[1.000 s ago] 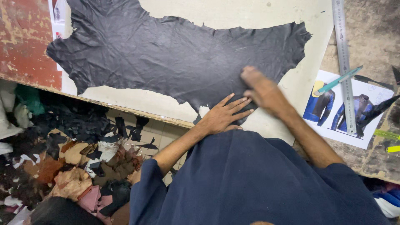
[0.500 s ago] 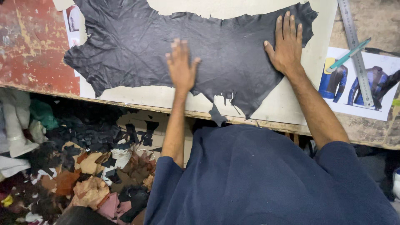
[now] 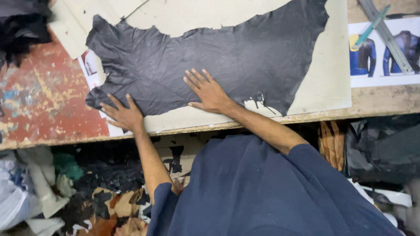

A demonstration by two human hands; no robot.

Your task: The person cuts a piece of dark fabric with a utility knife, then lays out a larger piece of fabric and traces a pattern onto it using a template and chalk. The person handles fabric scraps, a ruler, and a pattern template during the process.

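Black leather is what both palms are on right now, nothing actually gripped. Right hand [image 3: 209,91] is flat with the fingers spread, pressing the lower middle of the big, wrinkly, irregular black leather hide [image 3: 210,57]. Left hand [image 3: 123,114] is just as flat and splayed, sitting on the hide's lower left edge, fingertips on the leather and the heel about on the board under it.

Progress-wise, I'd say the hide is laid out and mostly flat on the pale beige cardboard sheet [image 3: 326,83], but plenty of creases show on the left half, so the smoothing looks unfinished. No cuts or marks that I can make out.

Further out: the worn wooden workbench with chipped red paint [image 3: 41,105], a long metal ruler [image 3: 387,32] with a teal pen [image 3: 371,26] resting on printed jacket pictures [image 3: 385,57] at the right, and 1 heap of coloured leather scraps [image 3: 109,209] on the floor.
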